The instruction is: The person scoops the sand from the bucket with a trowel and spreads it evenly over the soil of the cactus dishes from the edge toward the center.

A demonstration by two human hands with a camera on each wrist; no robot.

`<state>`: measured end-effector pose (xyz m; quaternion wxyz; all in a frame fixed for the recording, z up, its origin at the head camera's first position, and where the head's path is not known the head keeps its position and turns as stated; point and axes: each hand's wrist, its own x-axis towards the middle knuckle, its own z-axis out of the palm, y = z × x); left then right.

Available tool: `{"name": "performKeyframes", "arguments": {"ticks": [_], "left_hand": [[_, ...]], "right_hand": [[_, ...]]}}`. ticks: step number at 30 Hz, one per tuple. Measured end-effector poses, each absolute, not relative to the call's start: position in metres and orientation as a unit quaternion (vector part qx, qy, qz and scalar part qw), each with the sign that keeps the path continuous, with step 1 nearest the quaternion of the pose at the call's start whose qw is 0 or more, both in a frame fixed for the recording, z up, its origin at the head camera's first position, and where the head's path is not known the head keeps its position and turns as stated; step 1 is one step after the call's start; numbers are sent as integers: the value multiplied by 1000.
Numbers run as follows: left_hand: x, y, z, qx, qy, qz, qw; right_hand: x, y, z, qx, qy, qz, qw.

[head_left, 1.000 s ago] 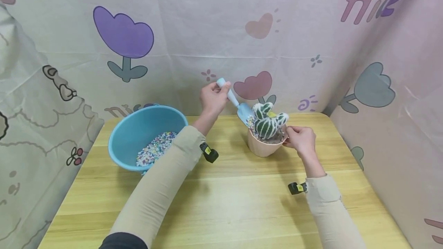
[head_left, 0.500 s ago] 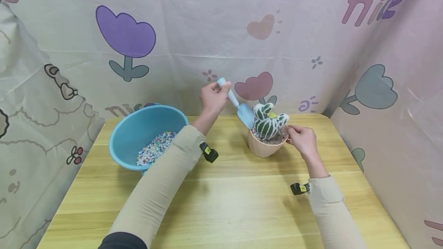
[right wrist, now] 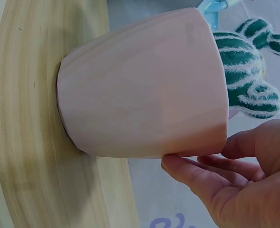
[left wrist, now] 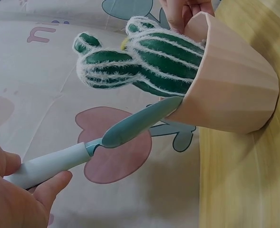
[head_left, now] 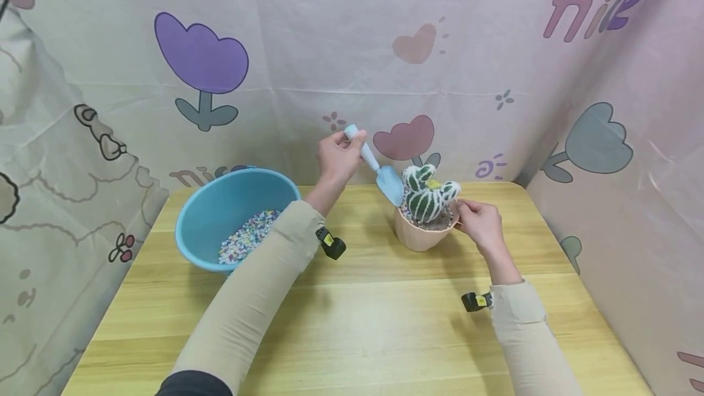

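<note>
My left hand (head_left: 340, 154) grips the pale handle of a small blue trowel (head_left: 385, 179). Its blade tilts down against the rim of a pink pot (head_left: 419, 236), beside a green plush cactus (head_left: 429, 195) with white ribs. In the left wrist view the trowel (left wrist: 130, 126) tip meets the pot (left wrist: 230, 90) under the cactus (left wrist: 144, 57). My right hand (head_left: 480, 220) pinches the pot's right rim. In the right wrist view the right hand's (right wrist: 235, 185) thumb lies along the pot's (right wrist: 140, 85) rim. The blade shows no pebbles on it.
A blue basin (head_left: 200, 219) with several coloured pebbles (head_left: 247, 238) stands at the table's back left. The pot sits at the back centre of the wooden table (head_left: 385, 322). Cloth backdrops printed with flowers close in the back and both sides.
One second ago the trowel blade carried coloured pebbles over the pot; the blade is bare now and tilted lower at the rim. Both hands have stayed nearly in place.
</note>
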<state>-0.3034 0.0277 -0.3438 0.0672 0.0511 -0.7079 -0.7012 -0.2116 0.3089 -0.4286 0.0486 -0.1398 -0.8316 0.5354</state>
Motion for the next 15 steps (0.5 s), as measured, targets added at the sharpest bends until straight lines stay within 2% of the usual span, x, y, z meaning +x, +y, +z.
{"name": "performKeyframes", "arguments": {"ticks": [15], "left_hand": [[-305,12,-339,51,-697,-713,67]], "right_hand": [[-208,309,-426,-144,-843,514,63]]}}
